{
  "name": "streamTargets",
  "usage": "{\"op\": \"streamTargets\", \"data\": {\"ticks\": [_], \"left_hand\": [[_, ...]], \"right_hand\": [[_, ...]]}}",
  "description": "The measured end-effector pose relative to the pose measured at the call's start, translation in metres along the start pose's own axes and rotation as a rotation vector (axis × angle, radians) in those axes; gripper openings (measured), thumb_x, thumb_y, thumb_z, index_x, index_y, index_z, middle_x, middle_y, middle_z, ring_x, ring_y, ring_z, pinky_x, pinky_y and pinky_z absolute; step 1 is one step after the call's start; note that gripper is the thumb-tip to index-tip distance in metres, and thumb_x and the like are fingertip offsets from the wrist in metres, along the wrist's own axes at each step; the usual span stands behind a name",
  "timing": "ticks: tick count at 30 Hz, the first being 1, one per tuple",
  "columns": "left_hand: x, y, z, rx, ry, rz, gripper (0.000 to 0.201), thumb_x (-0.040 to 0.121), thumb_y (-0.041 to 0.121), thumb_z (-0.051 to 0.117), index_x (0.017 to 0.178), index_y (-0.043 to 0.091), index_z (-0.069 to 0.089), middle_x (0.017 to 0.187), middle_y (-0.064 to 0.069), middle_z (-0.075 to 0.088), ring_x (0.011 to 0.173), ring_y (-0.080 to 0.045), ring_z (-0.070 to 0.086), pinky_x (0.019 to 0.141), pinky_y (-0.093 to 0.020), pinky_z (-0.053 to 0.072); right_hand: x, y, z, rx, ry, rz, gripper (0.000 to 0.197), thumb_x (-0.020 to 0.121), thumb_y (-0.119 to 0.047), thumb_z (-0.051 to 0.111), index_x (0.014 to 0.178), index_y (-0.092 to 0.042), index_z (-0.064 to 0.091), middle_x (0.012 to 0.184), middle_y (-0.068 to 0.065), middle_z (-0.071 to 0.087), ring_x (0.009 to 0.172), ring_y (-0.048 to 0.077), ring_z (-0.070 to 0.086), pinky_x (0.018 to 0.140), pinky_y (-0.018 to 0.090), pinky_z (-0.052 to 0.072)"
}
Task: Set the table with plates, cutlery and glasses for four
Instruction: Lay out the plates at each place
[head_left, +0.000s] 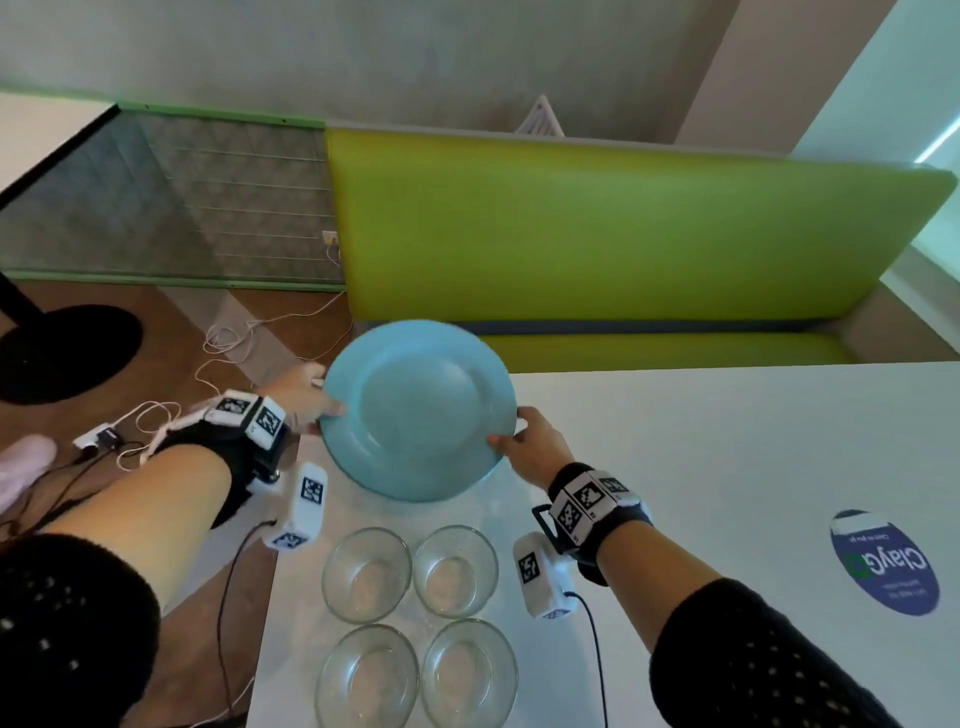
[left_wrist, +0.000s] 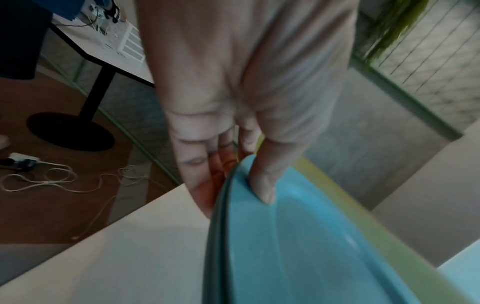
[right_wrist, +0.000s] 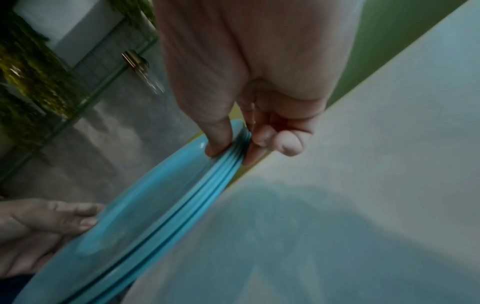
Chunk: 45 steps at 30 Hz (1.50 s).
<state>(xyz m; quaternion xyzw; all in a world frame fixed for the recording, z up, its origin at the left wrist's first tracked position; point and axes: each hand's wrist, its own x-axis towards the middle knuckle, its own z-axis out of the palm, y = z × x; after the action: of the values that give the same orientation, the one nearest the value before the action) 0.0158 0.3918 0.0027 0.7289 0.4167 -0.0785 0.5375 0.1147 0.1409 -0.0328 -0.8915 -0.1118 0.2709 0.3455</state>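
A: Head view: stack of blue plates (head_left: 421, 410) was held between both hands, above the far left corner of the white worktop (head_left: 701, 467). Left hand (head_left: 298, 397) gripped the left rim, right hand (head_left: 530, 447) the right rim.

B: Finger state?

A: Right wrist view showed the thumb on top of the rim and curled fingers (right_wrist: 259, 139) beneath, pinching several stacked edges. Left wrist view: thumb over the rim, fingers (left_wrist: 205, 185) under it. Both closed on the stack.

B: Tilt?

A: Near edge looked lower than the far edge; no contact with the worktop could be confirmed.

B: Key relation?

A: Stack sat between the hands, roughly equidistant. Four glass bowls (head_left: 415, 623) stood just nearer the person; open worktop lay to the right. Judged that dealing plates out favours the right hand.
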Motion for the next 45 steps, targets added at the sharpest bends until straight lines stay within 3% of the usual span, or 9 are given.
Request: {"op": "streamTargets", "data": {"ticks": [2,5,10,12,15,23,29,36,45], "left_hand": [[-0.017,0.030,-0.011,-0.032,0.040,0.088,0.063,0.086,-0.003,0.062,0.142,0.007,0.036,0.135,-0.013,0.051,0.112,-0.034,0.058,0.070,-0.039,0.053],[-0.047,0.057,-0.014,-0.148,0.000,0.177,0.051,0.086,-0.003,0.060,0.134,0.002,0.044,0.121,-0.016,0.058,0.087,-0.030,0.061,0.058,-0.033,0.053],[-0.096,0.060,0.005,-0.285,-0.070,0.262,0.013,0.087,-0.001,0.059,0.081,0.007,0.052,0.092,-0.014,0.060,0.065,-0.021,0.064,0.060,-0.030,0.054],[-0.120,0.054,0.018,-0.337,-0.128,0.284,0.011,0.088,0.003,0.059,0.081,0.008,0.053,0.082,-0.011,0.062,0.053,-0.015,0.064,0.049,-0.024,0.054],[-0.154,0.047,0.040,-0.380,-0.235,0.313,0.009,0.091,0.010,0.057,0.082,0.011,0.058,0.074,-0.004,0.067,0.061,-0.015,0.063,0.060,-0.027,0.052],[-0.234,0.032,0.123,-0.436,-0.438,0.296,0.043,0.092,0.041,0.054,0.113,0.005,0.060,0.098,-0.010,0.068,0.081,-0.024,0.063,0.075,-0.034,0.052],[-0.265,0.019,0.183,-0.417,-0.433,0.248,0.038,0.094,0.044,0.047,0.093,0.009,0.060,0.083,-0.006,0.064,0.069,-0.023,0.061,0.061,-0.030,0.048],[-0.242,0.013,0.222,-0.327,-0.217,0.292,0.036,0.093,0.039,0.045,0.103,0.008,0.060,0.111,-0.019,0.066,0.100,-0.037,0.065,0.091,-0.053,0.052],[-0.220,0.020,0.210,-0.225,0.240,0.261,0.050,0.099,0.034,0.036,0.135,0.000,0.044,0.134,-0.022,0.052,0.119,-0.037,0.052,0.093,-0.036,0.041]], "right_hand": [[-0.008,-0.013,-0.019,0.038,0.075,-0.065,0.052,0.090,-0.027,0.059,0.136,-0.013,0.041,0.100,0.011,0.066,0.099,0.027,0.058,0.077,0.024,0.039],[-0.028,-0.024,-0.048,0.072,0.180,-0.126,0.048,0.090,-0.027,0.059,0.134,-0.013,0.045,0.087,0.007,0.060,0.084,0.022,0.052,0.072,0.027,0.038],[-0.094,-0.019,-0.084,0.144,0.321,-0.152,0.045,0.090,-0.023,0.058,0.132,-0.010,0.050,0.073,0.006,0.057,0.061,0.018,0.048,0.059,0.027,0.040],[-0.134,-0.009,-0.092,0.171,0.375,-0.154,0.042,0.091,-0.019,0.057,0.131,-0.010,0.050,0.065,0.004,0.053,0.053,0.013,0.043,0.054,0.027,0.036],[-0.195,0.007,-0.099,0.253,0.466,-0.128,0.040,0.093,-0.016,0.054,0.132,-0.012,0.047,0.074,0.012,0.055,0.051,0.014,0.042,0.051,0.026,0.036],[-0.307,0.074,-0.114,0.569,0.655,0.052,0.022,0.095,-0.014,0.050,0.117,-0.010,0.048,0.074,0.004,0.051,0.042,0.015,0.035,0.040,0.023,0.031],[-0.350,0.124,-0.122,0.732,0.677,0.164,0.011,0.097,-0.008,0.044,0.106,-0.008,0.051,0.068,0.006,0.052,0.046,0.015,0.046,0.044,0.023,0.039],[-0.360,0.183,-0.147,1.056,0.705,0.237,0.033,0.098,-0.001,0.039,0.130,0.006,0.044,0.080,0.009,0.055,0.064,0.024,0.053,0.047,0.030,0.050],[-0.343,0.258,-0.159,1.148,0.703,0.366,0.034,0.099,-0.001,0.036,0.132,0.005,0.042,0.079,0.009,0.053,0.066,0.024,0.052,0.039,0.024,0.052]]}}
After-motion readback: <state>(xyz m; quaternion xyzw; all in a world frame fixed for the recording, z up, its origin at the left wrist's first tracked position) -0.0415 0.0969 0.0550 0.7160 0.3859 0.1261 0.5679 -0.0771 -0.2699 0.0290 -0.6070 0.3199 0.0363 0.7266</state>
